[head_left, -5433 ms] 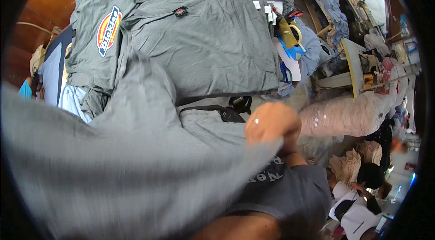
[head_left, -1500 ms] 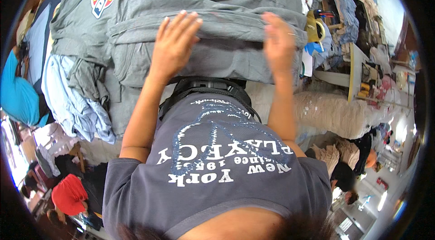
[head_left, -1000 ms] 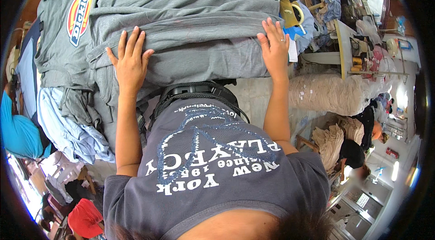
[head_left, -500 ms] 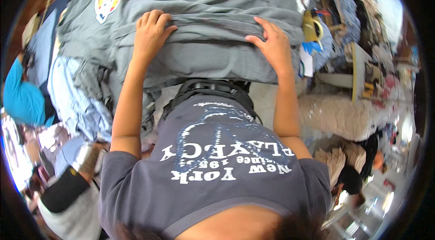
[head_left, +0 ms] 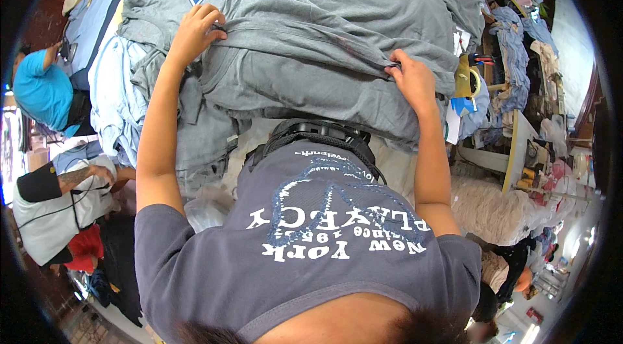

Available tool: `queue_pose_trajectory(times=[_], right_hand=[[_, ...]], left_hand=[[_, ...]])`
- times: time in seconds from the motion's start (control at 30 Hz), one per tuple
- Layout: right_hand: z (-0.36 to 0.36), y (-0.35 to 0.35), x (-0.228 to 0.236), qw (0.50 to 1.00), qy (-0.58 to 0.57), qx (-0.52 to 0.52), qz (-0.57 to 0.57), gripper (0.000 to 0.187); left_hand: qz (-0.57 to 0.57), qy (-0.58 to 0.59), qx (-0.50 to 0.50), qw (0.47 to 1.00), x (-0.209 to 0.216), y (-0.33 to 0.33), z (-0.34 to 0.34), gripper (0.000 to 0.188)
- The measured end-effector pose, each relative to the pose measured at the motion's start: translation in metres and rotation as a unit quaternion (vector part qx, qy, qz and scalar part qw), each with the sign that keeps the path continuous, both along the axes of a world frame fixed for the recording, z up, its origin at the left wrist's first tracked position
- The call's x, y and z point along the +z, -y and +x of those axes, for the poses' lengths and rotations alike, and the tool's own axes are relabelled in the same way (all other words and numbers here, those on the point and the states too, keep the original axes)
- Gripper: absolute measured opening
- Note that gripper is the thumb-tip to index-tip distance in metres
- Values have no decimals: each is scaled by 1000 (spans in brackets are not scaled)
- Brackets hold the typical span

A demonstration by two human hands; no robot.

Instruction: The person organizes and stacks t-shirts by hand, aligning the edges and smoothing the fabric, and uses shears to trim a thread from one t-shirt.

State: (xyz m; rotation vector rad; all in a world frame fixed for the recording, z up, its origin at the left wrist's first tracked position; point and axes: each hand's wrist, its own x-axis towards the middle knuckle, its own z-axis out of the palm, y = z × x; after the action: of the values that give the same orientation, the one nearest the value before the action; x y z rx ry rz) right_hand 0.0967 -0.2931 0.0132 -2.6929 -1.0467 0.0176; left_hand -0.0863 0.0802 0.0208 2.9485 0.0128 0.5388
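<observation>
A grey T-shirt point(head_left: 324, 13) with an oval red, yellow and blue print near its far left lies on a heap of like grey cloth. My left hand point(head_left: 196, 31) pinches one end of a long fold, thumb and fingers together, just below the print. At the right, my right hand point(head_left: 413, 79) grips the other end between thumb and fingertips. The strip of cloth between them runs taut and slants down to the right. Fine wrinkles fan out above it.
Light blue garments point(head_left: 113, 94) hang at the left. A yellow tape roll point(head_left: 463, 78) sits beside the heap at the right, near piled cloth. A person in a turquoise shirt point(head_left: 44, 91) and one in a white-grey top point(head_left: 58, 204) are at the left.
Both hands have closed on the fold; the right one had its fingers apart before. They are now wider apart, and the fold is pulled into a slant. The view has also shifted.
</observation>
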Motion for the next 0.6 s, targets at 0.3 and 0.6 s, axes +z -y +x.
queue_pose_trajectory(times=[0.3,0.6], right_hand=[[14,2,51,993,-20,9,115,21],[81,-44,138,986,-67,-55,-142,20]], left_hand=[[-45,-102,30,993,2,15,0,23],[-50,-193,4,980,18,59,-9,14]])
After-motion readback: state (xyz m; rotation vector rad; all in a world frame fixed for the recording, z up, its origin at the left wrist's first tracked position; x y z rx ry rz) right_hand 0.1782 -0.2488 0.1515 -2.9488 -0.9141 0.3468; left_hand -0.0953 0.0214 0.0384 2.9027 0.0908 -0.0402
